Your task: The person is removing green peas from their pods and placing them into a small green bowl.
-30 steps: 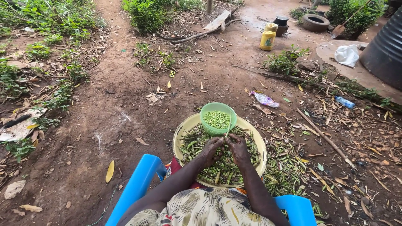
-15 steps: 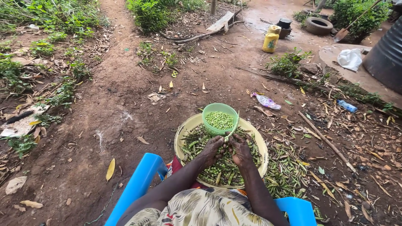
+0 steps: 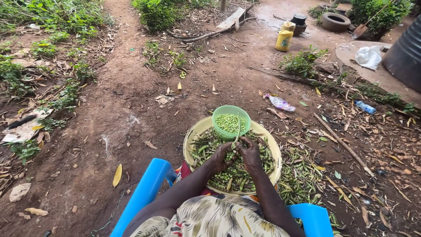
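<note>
Pods fill a wide yellow tray (image 3: 191, 137) resting on the person's lap, and everything else sits around that tray. Over its middle the left hand (image 3: 222, 157) and the right hand (image 3: 251, 154) meet, knuckles nearly touching, and the fingers of both are pinched together on a single green pod (image 3: 237, 136) that sticks up from between them toward the far rim. At that far rim, inside the tray, stands a green bowl (image 3: 231, 123) holding shelled green peas. The heap of unshelled pods (image 3: 228, 177) lies under and around the hands. Just right of the tray, emptied pods litter the bare earth (image 3: 302, 177). Blue chair arms (image 3: 147, 193) flank the tray on the near side.

The pod looks light, thin and slightly stiff, likely to bend or snap if squeezed hard; its skin seems dry enough not to slip. Holding it near one end with one hand while the other thumb works along the seam seems the surest grip.
</note>
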